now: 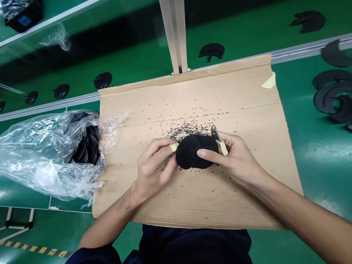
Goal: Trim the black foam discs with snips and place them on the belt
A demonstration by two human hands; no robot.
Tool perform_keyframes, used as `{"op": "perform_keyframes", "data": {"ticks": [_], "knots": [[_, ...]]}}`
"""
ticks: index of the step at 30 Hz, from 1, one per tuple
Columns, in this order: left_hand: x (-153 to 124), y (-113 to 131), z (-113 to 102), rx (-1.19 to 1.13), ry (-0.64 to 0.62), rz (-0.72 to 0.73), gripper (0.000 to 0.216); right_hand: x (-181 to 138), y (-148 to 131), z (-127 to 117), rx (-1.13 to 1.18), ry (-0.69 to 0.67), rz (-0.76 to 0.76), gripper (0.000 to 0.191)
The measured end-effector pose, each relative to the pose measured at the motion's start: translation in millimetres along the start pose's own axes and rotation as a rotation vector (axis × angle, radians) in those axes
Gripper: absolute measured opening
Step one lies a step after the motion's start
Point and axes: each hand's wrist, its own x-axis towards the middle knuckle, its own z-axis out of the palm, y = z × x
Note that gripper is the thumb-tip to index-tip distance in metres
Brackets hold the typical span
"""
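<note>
A rounded, flat black piece [188, 153], perhaps a stack of thin ones, is held over the cardboard sheet [230, 91]. My left hand [154, 165] pinches its left edge; pale yellow tape wraps a fingertip there. My right hand [234, 156] grips the right side, its thumb lying across the top face. A small dark metal tool tip [214, 132], like nippers, sticks up by the right index finger, beside a pale yellow taped part [222, 147]. Its handle is mostly hidden in that hand. Many tiny black scraps [187, 129] lie scattered behind and around the piece.
Left of the cardboard lies a see-through plastic bag [30, 147] with black pieces [88, 144] showing at its mouth. Curved black pieces [337, 89] are spread on the green table [335, 195] at right. A metal post [174, 19] rises at the back edge.
</note>
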Motion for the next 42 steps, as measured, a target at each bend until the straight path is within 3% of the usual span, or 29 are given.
{"op": "perform_keyframes", "data": {"ticks": [3,7,16,19,23,25,27,31,36,42], "knots": [[-4,1,0,-0.104,-0.053,-0.136,0.033,-1,-2,0,-0.033,0.023,-0.05,0.042],[-4,4,3,-0.449,-0.086,-0.398,0.038,-1,-2,-1,-0.074,0.005,-0.09,0.043],[2,6,21,-0.808,-0.061,-0.758,0.033,1,6,-3,-0.287,0.015,-0.27,0.032],[3,3,14,-0.664,-0.081,-0.667,0.03,-1,6,-5,-0.413,0.039,-0.394,0.028],[6,0,-3,-0.278,-0.131,-0.256,0.023,-3,3,-9,-0.624,0.089,-0.656,0.022],[7,-1,-8,-0.125,-0.17,-0.058,0.023,-1,2,-11,-0.725,0.049,-0.804,0.023],[6,-2,-9,-0.036,-0.205,0.045,0.021,1,4,-13,-0.803,-0.02,-0.917,0.022],[5,-4,-5,-0.047,-0.185,0.061,0.023,3,9,-12,-0.896,-0.086,-1.011,0.022],[7,-3,1,-0.214,-0.069,0.025,0.029,-2,10,-10,-0.769,-0.098,-0.956,0.023],[8,-1,3,-0.235,-0.05,0.074,0.029,-3,13,-7,-0.697,-0.108,-0.938,0.022]]}}
